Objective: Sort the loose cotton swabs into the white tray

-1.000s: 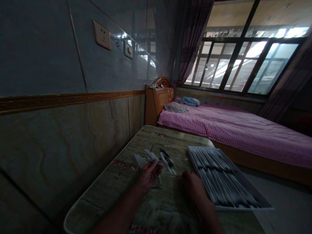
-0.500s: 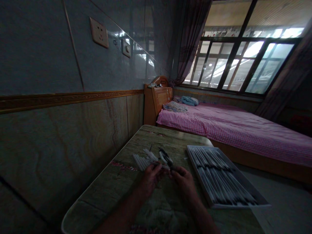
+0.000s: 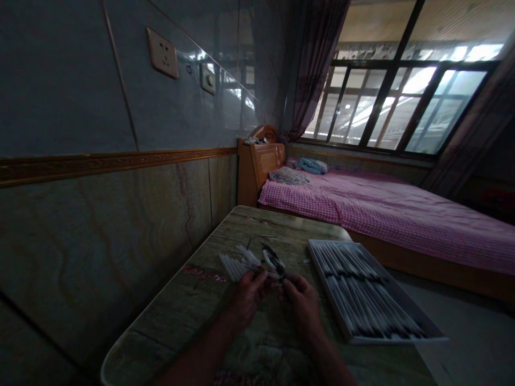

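Both my hands are over the table, pinching the ends of one slim white pen (image 3: 273, 275). My left hand (image 3: 248, 294) has closed fingers on its left end. At its right, darker end are the closed fingertips of my right hand (image 3: 301, 298). Just beyond the left fingers lies a row of white pen barrels (image 3: 232, 266), with a few more barrels (image 3: 248, 255) angled beside them. Behind the held pen is a small pile of black and white pen parts (image 3: 273, 257); their exact shapes are too dim to tell. A thin dark stick (image 3: 250, 242) lies farther back.
On the table's right side stands a shallow white box (image 3: 333, 300) with two rows of black-and-white pens, its corner past the table edge. The stone-patterned table (image 3: 169, 327) runs along a tiled wall (image 3: 169, 214). A bed (image 3: 362, 209) with a pink checked cover stands beyond.
My right hand and forearm have shifted very slightly, while the left hand keeps its place. The pen stays between both hands, and the barrels and box have not moved.
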`<action>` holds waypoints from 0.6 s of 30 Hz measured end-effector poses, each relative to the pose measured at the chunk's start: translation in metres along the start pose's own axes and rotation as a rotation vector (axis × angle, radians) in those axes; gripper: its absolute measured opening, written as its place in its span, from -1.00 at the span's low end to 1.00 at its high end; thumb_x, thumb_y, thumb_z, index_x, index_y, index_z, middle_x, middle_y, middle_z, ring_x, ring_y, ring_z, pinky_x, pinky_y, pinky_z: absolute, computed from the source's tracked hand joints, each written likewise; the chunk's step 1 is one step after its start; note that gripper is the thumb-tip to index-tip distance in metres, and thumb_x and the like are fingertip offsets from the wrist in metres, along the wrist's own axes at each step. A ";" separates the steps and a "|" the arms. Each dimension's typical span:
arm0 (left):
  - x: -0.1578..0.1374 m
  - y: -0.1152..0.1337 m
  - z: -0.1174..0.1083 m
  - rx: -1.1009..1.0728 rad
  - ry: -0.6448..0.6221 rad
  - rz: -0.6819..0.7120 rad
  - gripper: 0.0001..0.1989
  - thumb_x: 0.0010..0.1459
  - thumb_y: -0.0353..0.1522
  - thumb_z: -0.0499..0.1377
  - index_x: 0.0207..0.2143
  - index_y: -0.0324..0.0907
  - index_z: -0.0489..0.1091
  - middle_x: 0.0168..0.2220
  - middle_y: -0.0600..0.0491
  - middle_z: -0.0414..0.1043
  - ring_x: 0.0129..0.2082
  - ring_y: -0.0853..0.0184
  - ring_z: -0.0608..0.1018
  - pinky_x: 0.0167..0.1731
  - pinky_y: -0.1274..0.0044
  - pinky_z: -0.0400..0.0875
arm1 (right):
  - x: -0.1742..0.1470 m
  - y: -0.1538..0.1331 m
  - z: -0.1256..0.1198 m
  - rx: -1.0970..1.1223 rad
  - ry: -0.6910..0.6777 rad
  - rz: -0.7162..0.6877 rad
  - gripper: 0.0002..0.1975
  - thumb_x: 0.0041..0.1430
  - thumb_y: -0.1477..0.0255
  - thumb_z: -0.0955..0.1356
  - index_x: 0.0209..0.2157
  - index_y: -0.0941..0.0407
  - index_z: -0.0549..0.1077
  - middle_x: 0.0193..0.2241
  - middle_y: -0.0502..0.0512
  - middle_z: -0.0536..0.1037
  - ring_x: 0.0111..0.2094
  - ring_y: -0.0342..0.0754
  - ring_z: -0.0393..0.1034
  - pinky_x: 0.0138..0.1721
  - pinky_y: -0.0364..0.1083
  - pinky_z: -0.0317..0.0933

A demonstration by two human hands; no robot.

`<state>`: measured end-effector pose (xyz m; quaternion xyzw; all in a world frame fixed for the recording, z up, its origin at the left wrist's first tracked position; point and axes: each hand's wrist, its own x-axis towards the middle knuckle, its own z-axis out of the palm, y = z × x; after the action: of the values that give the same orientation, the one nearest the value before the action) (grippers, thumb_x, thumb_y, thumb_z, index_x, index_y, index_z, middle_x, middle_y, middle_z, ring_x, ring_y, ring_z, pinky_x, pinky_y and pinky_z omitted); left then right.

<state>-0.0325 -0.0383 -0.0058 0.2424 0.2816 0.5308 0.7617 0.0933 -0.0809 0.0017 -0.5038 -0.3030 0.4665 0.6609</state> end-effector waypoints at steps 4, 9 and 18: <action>0.000 -0.001 0.000 0.016 0.020 0.008 -0.78 -0.08 -0.45 0.38 -0.38 -0.23 0.40 -0.45 0.05 0.55 -0.47 0.36 0.60 -0.42 0.59 0.49 | 0.001 0.001 -0.001 -0.039 0.019 -0.027 -0.66 -0.31 0.23 0.52 -0.47 0.14 0.48 -0.57 -0.02 0.50 -0.55 -0.10 0.40 -0.55 -0.15 0.27; 0.000 -0.003 -0.002 0.028 0.024 0.017 -0.74 -0.11 -0.45 0.39 -0.36 -0.23 0.38 -0.44 0.05 0.55 -0.45 0.34 0.61 -0.39 0.56 0.51 | 0.003 0.005 -0.006 -0.191 0.034 -0.145 -0.74 -0.19 0.25 0.46 -0.46 0.14 0.50 -0.59 -0.01 0.51 -0.58 -0.12 0.35 -0.56 -0.17 0.22; 0.000 -0.005 -0.002 0.106 0.039 0.076 -0.66 -0.19 -0.39 0.43 -0.36 -0.22 0.38 -0.45 0.05 0.56 -0.43 0.28 0.62 -0.38 0.52 0.51 | -0.004 -0.007 -0.019 -0.725 -0.072 -0.621 -0.84 0.08 0.38 0.30 -0.41 0.07 0.53 -0.42 0.07 0.59 -0.35 -0.05 0.48 -0.30 -0.12 0.30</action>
<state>-0.0311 -0.0396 -0.0104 0.2823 0.3149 0.5484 0.7214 0.1105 -0.0920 0.0032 -0.5711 -0.6053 0.1285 0.5395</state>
